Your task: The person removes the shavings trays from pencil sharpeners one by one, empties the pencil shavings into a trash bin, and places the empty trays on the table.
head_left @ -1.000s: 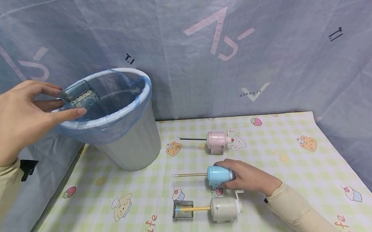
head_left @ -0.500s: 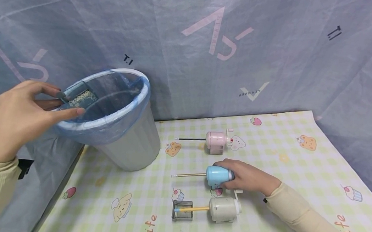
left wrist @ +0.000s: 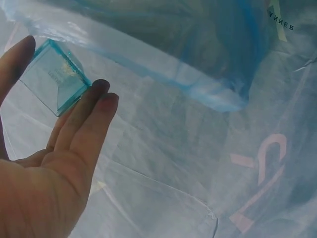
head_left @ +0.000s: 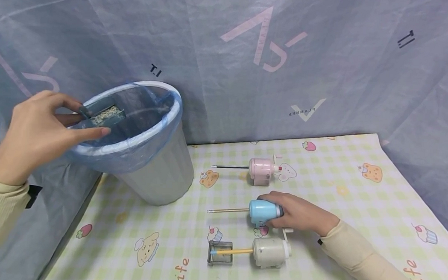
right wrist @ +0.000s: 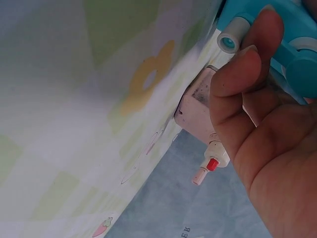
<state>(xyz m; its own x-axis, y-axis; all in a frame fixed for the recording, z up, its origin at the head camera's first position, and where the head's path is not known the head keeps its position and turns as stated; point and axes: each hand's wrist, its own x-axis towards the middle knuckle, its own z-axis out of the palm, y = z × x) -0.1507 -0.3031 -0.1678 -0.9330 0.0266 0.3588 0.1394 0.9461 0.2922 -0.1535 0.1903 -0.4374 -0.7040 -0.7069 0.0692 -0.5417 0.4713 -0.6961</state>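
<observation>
My left hand [head_left: 41, 137] pinches a clear bluish shavings drawer [head_left: 113, 119] by its end, over the near-left rim of the bin [head_left: 156, 170]. Pale pencil shavings lie in the drawer. The left wrist view shows the drawer [left wrist: 54, 82] between thumb and fingertips, beside the bin's blue liner [left wrist: 163, 64]. On the table, my right hand [head_left: 300, 211] grips the light blue pencil sharpener [head_left: 263, 211] from its crank end. A pencil [head_left: 227, 210] sticks out of its front. The right wrist view shows fingers curled beside the sharpener's blue crank [right wrist: 302, 69].
A pink sharpener [head_left: 260, 172] with a black pencil [head_left: 231, 167] stands behind the blue one. In front is a grey-white sharpener [head_left: 269, 253] with a yellow pencil [head_left: 238, 252], whose end lies over a clear drawer [head_left: 220, 259]. A cloth curtain [head_left: 228, 71] hangs behind.
My left hand has shifted slightly right with the drawer, farther over the bin's opening, and the drawer's tilt has varied. My right hand stays on the blue sharpener.
</observation>
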